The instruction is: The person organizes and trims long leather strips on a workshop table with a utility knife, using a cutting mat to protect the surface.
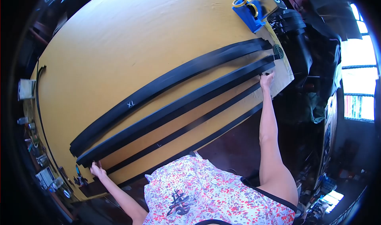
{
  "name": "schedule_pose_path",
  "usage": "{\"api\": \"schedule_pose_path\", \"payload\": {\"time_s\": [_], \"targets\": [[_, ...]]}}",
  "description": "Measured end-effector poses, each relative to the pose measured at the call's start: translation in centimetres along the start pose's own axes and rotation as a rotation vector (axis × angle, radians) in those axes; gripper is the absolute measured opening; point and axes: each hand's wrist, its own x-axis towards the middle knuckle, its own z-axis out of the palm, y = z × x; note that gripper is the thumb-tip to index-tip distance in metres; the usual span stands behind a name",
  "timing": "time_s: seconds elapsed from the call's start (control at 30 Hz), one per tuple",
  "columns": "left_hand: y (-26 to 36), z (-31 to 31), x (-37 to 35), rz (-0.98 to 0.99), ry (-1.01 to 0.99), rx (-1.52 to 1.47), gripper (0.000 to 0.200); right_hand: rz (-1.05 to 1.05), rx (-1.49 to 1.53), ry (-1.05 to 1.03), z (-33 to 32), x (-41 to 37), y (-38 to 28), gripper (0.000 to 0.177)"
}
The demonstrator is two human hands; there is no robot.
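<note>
My left hand (98,170) grips the lower-left end of a long stack of black strips (178,105), fingers closed around the edge. At the stack's other end, my right hand (267,80) is closed on its underside near the table corner. Just beyond lies a curved black stack (166,82) with white chalk letters on it. Closer to my body, a narrow black strip (190,125) marked with a small chalk letter runs roughly parallel. Another dark strip (222,131) lies along the near table edge.
The yellow tabletop (119,50) spreads beneath everything. A blue tape dispenser (251,19) stands at the far right edge, with a green coil (278,51) near the right corner. A thin black strip (38,106) follows the left edge. Black material (301,46) hangs at the right.
</note>
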Motion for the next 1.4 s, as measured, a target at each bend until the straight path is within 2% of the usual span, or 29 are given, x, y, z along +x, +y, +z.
{"api": "schedule_pose_path", "payload": {"time_s": [0.03,0.1,0.13,0.17,0.23,0.27,0.3,0.37,0.43,0.53,0.6,0.63,0.67,0.73,0.8,0.83,0.93,1.0,1.1,1.2,1.37,1.4], "targets": [[0.2,0.0,-0.3,-0.001,0.003,0.001,0.016,0.013,0.001,0.007,0.7,0.6,1.0,0.056],[0.3,0.0,-0.5,0.002,-0.021,-0.009,0.017,0.327,0.334,-0.311,1.2,1.7,2.2,0.036],[0.4,-0.2,-0.5,-0.008,-0.033,-0.02,0.017,0.324,0.509,-0.244,1.7,1.5,2.3,0.022],[0.4,-0.3,-0.4,-0.019,-0.043,-0.031,0.017,0.331,0.516,-0.243,2.0,1.8,2.3,0.022],[0.6,-0.3,-0.6,-0.009,-0.045,-0.025,0.017,0.666,1.01,-0.195,2.5,2.8,2.5,0.021],[0.5,-0.4,-0.6,-0.014,-0.04,-0.035,0.016,0.73,1.022,-0.281,2.2,3.2,3.0,0.021],[0.4,-0.3,-0.4,-0.02,-0.036,-0.044,0.015,0.736,1.024,-0.28,1.7,3.2,2.3,0.021],[0.4,-0.3,-0.2,-0.011,-0.02,-0.036,0.015,0.846,1.065,-0.188,1.1,3.0,0.6,0.022],[0.3,-0.4,0.2,-0.031,-0.004,-0.044,0.018,0.86,0.991,-0.168,1.0,3.0,-0.7,0.027],[0.1,-0.9,1.3,-0.068,-0.082,-0.13,0.022,0.725,1.303,-0.252,1.6,3.1,-1.3,0.044],[0.7,-0.6,1.5,-0.167,-0.13,-0.21,0.031,0.705,1.321,-0.261,1.5,3.2,-0.2,0.059],[1.1,-0.6,1.2,-0.227,-0.187,-0.27,0.038,0.752,1.407,-0.275,0.9,2.2,-0.8,0.066],[1.7,-0.2,0.4,-0.253,-0.188,-0.283,0.042,1.042,1.486,-0.33,0.3,1.7,-0.8,0.072],[2.6,0.9,-1.2,-0.284,-0.169,-0.325,0.045,0.947,1.453,-0.439,-2.0,-3.4,-4.5,0.085],[3.0,1.9,-2.5,-0.302,-0.15,-0.341,0.046,1.003,1.454,-0.613,-3.2,-8.0,-6.6,0.103],[3.4,2.5,-3.3,-0.302,-0.168,-0.343,0.048,1.058,1.468,-0.619,-5.5,-11.3,-10.6,0.102],[3.3,3.2,-3.2,-0.28,-0.165,-0.388,0.05,1.055,1.494,-0.78,-5.2,-15.0,-13.0,0.103],[4.1,3.6,-4.0,-0.29,-0.167,-0.413,0.05,1.063,1.442,-0.646,-4.7,-14.8,-13.3,0.103],[3.0,3.7,-3.0,-0.285,-0.116,-0.451,0.043,1.051,1.474,-0.634,-3.8,-14.7,-11.9,0.099],[2.5,3.7,-4.3,-0.278,-0.164,-0.479,0.04,0.998,1.458,-0.721,-3.0,-13.8,-11.0,0.101],[0.1,4.6,-4.4,-0.25,-0.178,-0.519,0.048,1.002,1.463,-0.698,-4.4,-14.9,-11.7,0.109],[-0.2,5.1,-6.0,-0.249,-0.12,-0.496,0.037,1.066,1.474,-0.725,-4.1,-15.8,-11.0,0.109]]}}
